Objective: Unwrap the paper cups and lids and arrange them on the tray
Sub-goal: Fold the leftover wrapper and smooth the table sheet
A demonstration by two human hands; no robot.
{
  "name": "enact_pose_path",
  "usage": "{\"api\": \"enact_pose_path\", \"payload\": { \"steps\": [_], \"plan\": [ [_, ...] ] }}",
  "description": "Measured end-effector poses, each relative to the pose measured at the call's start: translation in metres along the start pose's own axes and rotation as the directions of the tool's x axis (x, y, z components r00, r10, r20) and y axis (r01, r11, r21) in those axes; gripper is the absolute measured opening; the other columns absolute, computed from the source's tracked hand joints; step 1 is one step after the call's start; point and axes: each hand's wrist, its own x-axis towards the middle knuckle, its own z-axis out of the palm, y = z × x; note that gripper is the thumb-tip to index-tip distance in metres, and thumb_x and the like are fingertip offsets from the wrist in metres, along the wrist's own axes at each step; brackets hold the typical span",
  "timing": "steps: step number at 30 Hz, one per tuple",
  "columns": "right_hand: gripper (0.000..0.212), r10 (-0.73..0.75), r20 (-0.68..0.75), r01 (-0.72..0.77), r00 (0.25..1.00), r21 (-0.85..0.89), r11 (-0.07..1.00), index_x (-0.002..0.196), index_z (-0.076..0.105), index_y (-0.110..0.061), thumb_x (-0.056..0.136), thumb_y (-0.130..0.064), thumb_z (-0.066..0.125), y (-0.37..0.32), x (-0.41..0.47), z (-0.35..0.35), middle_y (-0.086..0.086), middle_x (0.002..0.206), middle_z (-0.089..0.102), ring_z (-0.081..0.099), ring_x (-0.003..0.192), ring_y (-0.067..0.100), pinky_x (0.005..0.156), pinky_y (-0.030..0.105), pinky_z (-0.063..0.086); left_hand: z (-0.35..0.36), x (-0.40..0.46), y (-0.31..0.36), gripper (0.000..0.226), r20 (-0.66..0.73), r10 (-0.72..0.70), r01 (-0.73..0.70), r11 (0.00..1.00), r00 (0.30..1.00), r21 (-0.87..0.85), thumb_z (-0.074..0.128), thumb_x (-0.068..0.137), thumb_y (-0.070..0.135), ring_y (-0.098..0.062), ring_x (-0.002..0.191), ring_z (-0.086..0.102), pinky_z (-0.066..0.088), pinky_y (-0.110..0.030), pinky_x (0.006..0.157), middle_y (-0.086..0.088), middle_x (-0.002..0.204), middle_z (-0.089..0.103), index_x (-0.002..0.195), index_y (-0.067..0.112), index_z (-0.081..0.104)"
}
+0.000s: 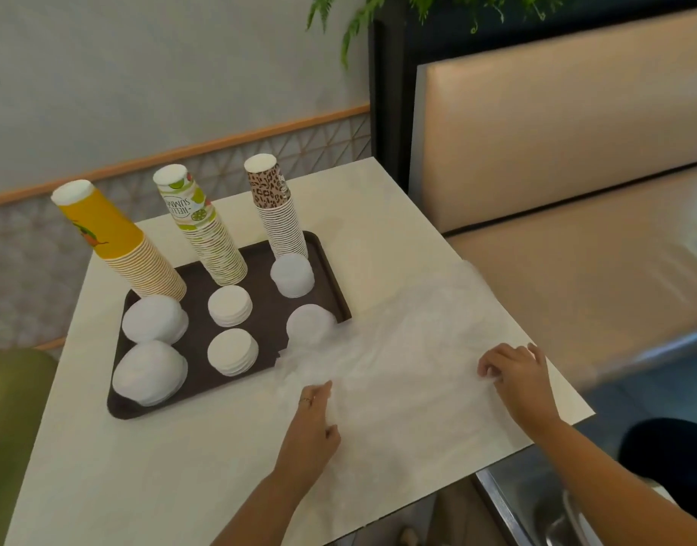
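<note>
Clear plastic wrap (398, 348) between hands: thin, limp, slippery; take by edges. Left hand (313, 423) pinches it; right hand (516, 374) curled, gripping its edge

Three inverted cup stacks (216, 230) and six lid stacks (230, 306) on brown tray (268, 309)
</note>
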Motion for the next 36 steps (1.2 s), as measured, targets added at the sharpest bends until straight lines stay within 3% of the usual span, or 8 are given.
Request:
{"api": "enact_pose_path", "payload": {
  "steps": [9,12,14,17,22,29,33,36],
  "plan": [
    [0.05,0.081,0.107,-0.081,0.991,-0.009,0.997,0.083,0.069,-0.017,0.063,0.027,0.056,-0.003,-0.016,-0.005,0.001,0.097,0.068,0.064,0.087,0.03,0.105,0.051,0.022,-0.008,0.014,0.005,0.056,0.161,-0.066,0.021,0.965,0.985,0.262,0.042,0.096,0.007,-0.025,0.113,0.051,0.037,-0.018,0.08,-0.013,0.139,0.035,0.148,0.011,0.022],
    [0.056,0.139,0.149,-0.137,0.979,-0.027,0.99,0.095,0.073,-0.019,0.069,0.026,0.051,-0.005,-0.027,-0.009,0.005,0.117,0.066,0.06,0.109,0.031,0.109,0.049,0.014,-0.016,0.02,0.01,0.061,0.315,-0.104,-0.079,0.851,0.943,0.519,0.04,0.1,0.022,-0.023,0.119,0.051,0.039,-0.023,0.093,-0.013,0.137,0.043,0.151,0.011,0.008],
    [0.06,0.195,0.141,-0.189,0.971,-0.055,0.98,0.102,0.073,-0.019,0.068,0.026,0.051,-0.01,-0.031,-0.013,0.011,0.129,0.058,0.053,0.121,0.034,0.11,0.052,0.013,-0.026,0.026,0.02,0.059,0.385,-0.12,-0.153,0.78,0.915,0.607,0.044,0.099,0.029,-0.024,0.12,0.051,0.039,-0.027,0.098,-0.012,0.134,0.049,0.148,0.01,0.019],
    [0.07,0.276,0.009,-0.275,0.961,-0.025,0.961,0.122,0.062,-0.015,0.066,0.026,0.054,-0.03,-0.036,-0.021,0.017,0.137,0.048,0.048,0.122,0.04,0.104,0.056,0.031,-0.043,0.039,0.05,0.039,0.333,0.045,-0.253,0.747,0.942,0.614,0.045,0.099,0.031,-0.022,0.115,0.052,0.04,-0.027,0.092,-0.008,0.128,0.053,0.131,0.01,0.042],
    [0.059,0.638,-0.014,-0.572,0.77,0.428,0.699,0.14,0.037,-0.014,0.087,0.011,0.045,-0.081,-0.058,-0.032,0.009,0.146,0.027,0.031,0.132,0.027,0.109,0.03,0.027,-0.053,0.08,0.091,0.048,0.138,0.337,-0.364,0.86,0.931,0.359,0.052,0.095,0.03,-0.024,0.109,0.053,0.043,-0.029,0.085,-0.012,0.126,0.049,0.135,0.01,0.035],
    [0.077,0.766,0.388,-0.828,0.512,0.459,0.321,0.149,0.008,-0.004,0.093,-0.017,0.058,-0.147,-0.069,-0.034,0.013,0.155,0.003,0.02,0.141,0.028,0.113,0.031,0.02,-0.021,0.139,0.103,0.096,0.311,0.058,-0.232,0.797,0.948,0.558,0.049,0.095,0.044,-0.038,0.143,0.008,0.014,-0.037,0.116,-0.031,0.152,0.004,0.143,-0.011,-0.013],
    [0.083,0.785,0.426,-0.848,0.45,0.481,0.225,0.149,0.002,-0.004,0.091,-0.015,0.06,-0.159,-0.069,-0.032,0.012,0.154,0.003,0.021,0.14,0.026,0.11,0.027,0.021,-0.007,0.145,0.099,0.105,0.362,-0.096,-0.152,0.789,0.927,0.596,0.055,0.09,0.05,-0.04,0.14,0.02,0.025,-0.041,0.112,-0.029,0.152,0.009,0.142,-0.012,-0.012],
    [0.084,0.817,0.411,-0.845,0.404,0.51,0.162,0.149,0.005,-0.005,0.089,-0.014,0.064,-0.164,-0.071,-0.029,0.012,0.151,0.006,0.023,0.137,0.029,0.109,0.03,0.027,0.0,0.149,0.098,0.103,0.291,-0.081,-0.12,0.783,0.953,0.61,0.067,0.082,0.049,-0.034,0.131,0.037,0.037,-0.037,0.103,-0.022,0.143,0.029,0.141,-0.011,0.007]
  ]
}}
